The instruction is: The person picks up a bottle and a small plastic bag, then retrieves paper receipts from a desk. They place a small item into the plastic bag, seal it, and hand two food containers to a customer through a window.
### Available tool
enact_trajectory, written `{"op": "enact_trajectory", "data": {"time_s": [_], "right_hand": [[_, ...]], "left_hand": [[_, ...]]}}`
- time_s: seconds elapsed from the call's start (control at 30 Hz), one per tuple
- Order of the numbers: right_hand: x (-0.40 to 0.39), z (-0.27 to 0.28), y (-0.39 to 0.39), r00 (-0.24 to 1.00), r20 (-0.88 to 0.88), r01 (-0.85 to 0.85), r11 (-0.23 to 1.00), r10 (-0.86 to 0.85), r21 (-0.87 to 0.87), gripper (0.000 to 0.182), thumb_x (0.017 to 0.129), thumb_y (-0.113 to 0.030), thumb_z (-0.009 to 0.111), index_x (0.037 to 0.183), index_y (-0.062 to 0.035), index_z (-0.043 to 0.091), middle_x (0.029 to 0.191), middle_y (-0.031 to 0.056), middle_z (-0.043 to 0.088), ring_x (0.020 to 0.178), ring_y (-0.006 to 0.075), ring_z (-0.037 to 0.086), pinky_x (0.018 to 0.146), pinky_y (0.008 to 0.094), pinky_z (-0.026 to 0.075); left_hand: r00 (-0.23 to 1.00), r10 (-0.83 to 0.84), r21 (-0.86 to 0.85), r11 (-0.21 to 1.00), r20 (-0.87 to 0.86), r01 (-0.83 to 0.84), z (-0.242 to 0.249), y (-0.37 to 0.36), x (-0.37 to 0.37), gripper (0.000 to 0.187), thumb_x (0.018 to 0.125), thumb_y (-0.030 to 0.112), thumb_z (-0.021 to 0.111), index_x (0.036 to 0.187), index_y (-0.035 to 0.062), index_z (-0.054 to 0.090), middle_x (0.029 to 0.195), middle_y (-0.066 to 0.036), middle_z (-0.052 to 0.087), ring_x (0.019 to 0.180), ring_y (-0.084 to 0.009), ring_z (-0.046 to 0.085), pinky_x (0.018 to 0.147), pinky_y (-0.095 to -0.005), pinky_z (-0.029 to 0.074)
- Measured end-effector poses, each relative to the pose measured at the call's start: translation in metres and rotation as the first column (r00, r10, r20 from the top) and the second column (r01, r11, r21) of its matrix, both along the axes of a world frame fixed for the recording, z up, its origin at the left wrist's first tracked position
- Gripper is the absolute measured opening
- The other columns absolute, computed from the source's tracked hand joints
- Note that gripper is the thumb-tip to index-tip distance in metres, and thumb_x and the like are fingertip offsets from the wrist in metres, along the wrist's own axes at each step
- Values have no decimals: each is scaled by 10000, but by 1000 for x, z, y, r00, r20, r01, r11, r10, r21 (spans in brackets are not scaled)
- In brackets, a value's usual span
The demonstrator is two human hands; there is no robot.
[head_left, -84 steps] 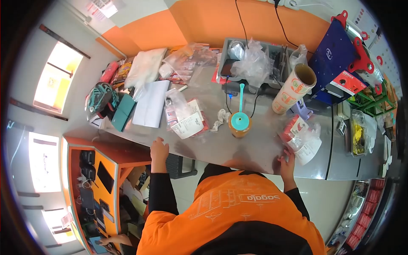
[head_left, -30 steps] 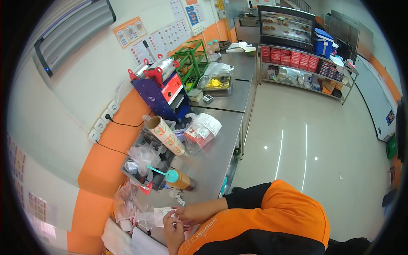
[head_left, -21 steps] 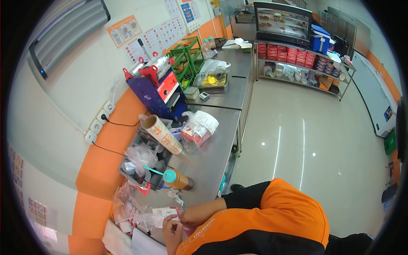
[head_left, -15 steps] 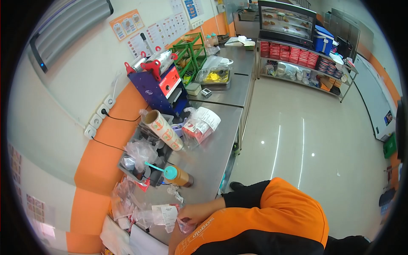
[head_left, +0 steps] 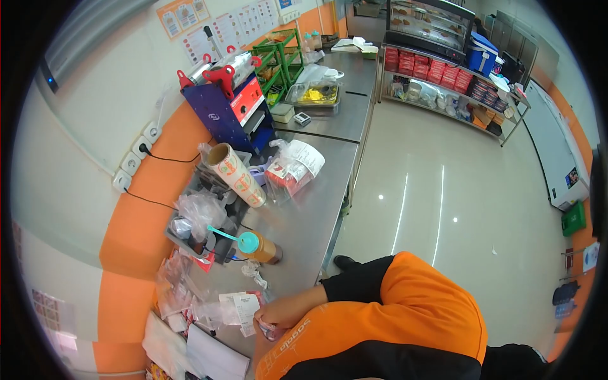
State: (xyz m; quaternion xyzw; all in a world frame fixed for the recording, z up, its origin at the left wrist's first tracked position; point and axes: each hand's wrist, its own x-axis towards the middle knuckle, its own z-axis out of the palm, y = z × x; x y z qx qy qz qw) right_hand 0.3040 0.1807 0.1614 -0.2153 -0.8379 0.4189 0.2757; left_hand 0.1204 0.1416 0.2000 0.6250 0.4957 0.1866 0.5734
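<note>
My right hand [head_left: 277,313] reaches in from the black sleeve at the lower middle, its fingers closed on a crumpled clear plastic bag [head_left: 272,330] with something pinkish inside. Only a strip of my left arm [head_left: 260,347] shows below it; the orange shirt hides the left fingers. Left of my right hand, a white printed receipt [head_left: 247,313] lies over clear plastic and a red item. A bottle with a turquoise lid [head_left: 258,247] and brown contents lies tilted on the steel table [head_left: 297,240], beyond a crumpled white tissue [head_left: 254,273].
A grey bin [head_left: 218,244] of plastic bags stands by the wall, beside a printed film roll [head_left: 235,174]. Further along are a bagged red box with a receipt [head_left: 292,170], a blue sealing machine [head_left: 221,114] and green racks [head_left: 278,60]. White paper [head_left: 215,354] lies below.
The whole view has shifted slightly, moving the scene up and left. My right hand stays closed on the plastic bag, beside the receipt.
</note>
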Motion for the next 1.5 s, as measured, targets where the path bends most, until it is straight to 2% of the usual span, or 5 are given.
{"op": "enact_trajectory", "data": {"time_s": [0.47,0.77,0.87,1.07,1.5], "right_hand": [[23,37,-12,982,79,170,985,-170,9,172,851,-170,685,917,-43,590,1095,59,554,938,267,619,763,381,522],[21,37,-9,832,-384,423,905,-401,-28,93,918,-37,603,1000,-57,565,916,76,580,813,257,609,718,346,519],[27,51,-13,703,-470,278,814,-534,-510,70,998,-53,539,1068,-59,542,866,57,611,725,166,609,650,302,520],[56,57,-13,554,-463,322,691,-692,-647,70,1044,-106,512,1092,-57,525,884,23,624,726,91,606,647,266,531],[88,28,-35,690,-292,399,685,-662,-610,105,1001,-134,608,1030,-44,655,965,11,624,810,90,600,722,246,514]], "left_hand": [[998,-22,-175,984,64,32,-7,7,-2,729,828,138,780,1435,59,383,1307,-121,577,1191,-193,590,953,-297,478],[998,-66,-164,984,18,68,-40,21,-31,638,819,53,736,1393,10,461,1273,-144,587,1138,-207,601,940,-311,487],[1000,26,-15,1000,-6,-26,-4,7,-38,562,797,39,720,1320,-8,521,1165,-131,629,1035,-188,619,856,-306,509],[990,96,-139,984,-107,-111,18,12,-108,677,798,129,736,1388,-13,435,1196,-194,620,1085,-275,618,906,-372,505],[360,650,462,744,-670,-482,-148,51,-189,977,829,303,749,1565,22,171,1353,-354,510,1227,-527,531,1049,-553,436]]}}
